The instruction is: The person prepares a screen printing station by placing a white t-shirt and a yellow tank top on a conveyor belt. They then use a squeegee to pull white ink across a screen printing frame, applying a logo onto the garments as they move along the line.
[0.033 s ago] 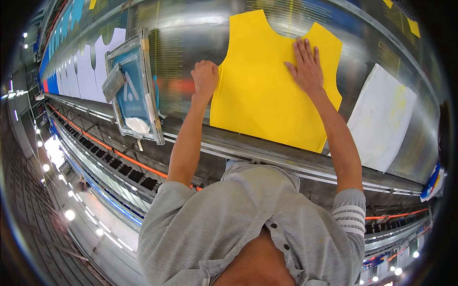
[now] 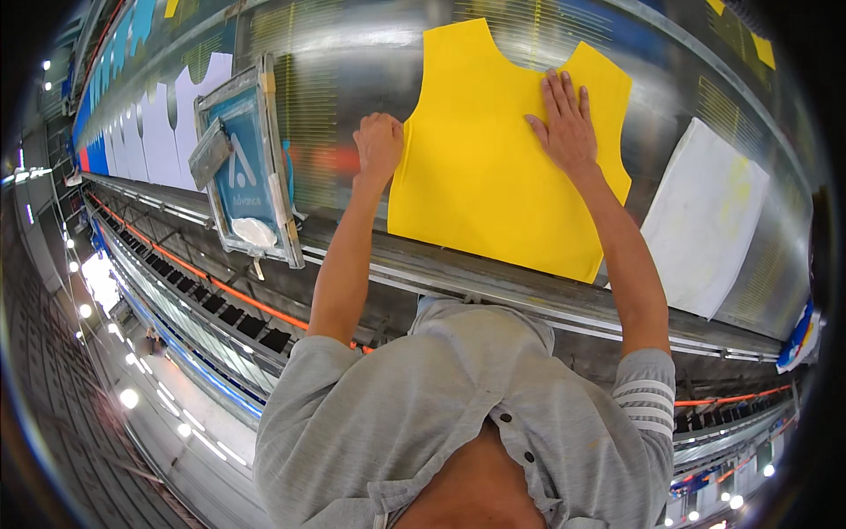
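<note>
1. Out on the far left, a row of white panels [image 2: 159, 132] runs along the worktop [image 2: 370, 53].
2. Next comes the blue screen [image 2: 256, 141], its near end jutting past the near edge, a grey block [image 2: 210, 154] across its left side and a white lump [image 2: 255, 232] at its near end.
3. Here's the left hand [image 2: 381, 145], fingers curled in at the yellow panel's left edge; whether they pinch it, I can't tell.
4. Centre stage, the yellow panel [image 2: 493, 167] lies flat, neckline to the far side.
5. The right hand [image 2: 568, 128] rests palm-down on its far right part, fingers slightly spread, thumb out left.
6. Over right, a white sheet [image 2: 705, 220], smudged yellow.
</note>
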Motion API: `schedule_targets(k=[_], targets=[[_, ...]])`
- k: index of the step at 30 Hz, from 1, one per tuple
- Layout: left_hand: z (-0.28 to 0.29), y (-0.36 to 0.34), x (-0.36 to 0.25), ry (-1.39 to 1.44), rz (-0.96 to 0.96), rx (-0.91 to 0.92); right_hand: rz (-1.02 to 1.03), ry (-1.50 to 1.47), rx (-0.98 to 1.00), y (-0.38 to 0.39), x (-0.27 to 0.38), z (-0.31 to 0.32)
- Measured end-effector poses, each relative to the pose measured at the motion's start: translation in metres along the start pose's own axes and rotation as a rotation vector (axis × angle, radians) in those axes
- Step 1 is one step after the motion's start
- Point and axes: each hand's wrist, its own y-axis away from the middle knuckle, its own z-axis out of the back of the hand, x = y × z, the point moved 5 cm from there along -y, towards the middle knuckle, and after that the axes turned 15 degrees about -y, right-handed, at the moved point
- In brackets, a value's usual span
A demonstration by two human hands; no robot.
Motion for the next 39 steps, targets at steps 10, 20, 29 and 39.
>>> schedule_targets(k=[10,20,29,39], targets=[[0.004,-0.002,-0.003,0.122,-0.172,-0.093,-0.002,0.007,-0.023,-0.005,-0.004,0.002],[0.008,-0.006,-0.003,0.152,-0.204,0.081,-0.010,-0.006,-0.028,-0.004,-0.003,0.003],[0.001,-0.001,0.009,0.628,0.078,0.225,0.000,0.012,-0.045,-0.004,-0.004,0.001],[0.009,0.008,0.009,0.404,0.120,0.329,-0.003,0.005,-0.052,-0.004,-0.004,0.000]])
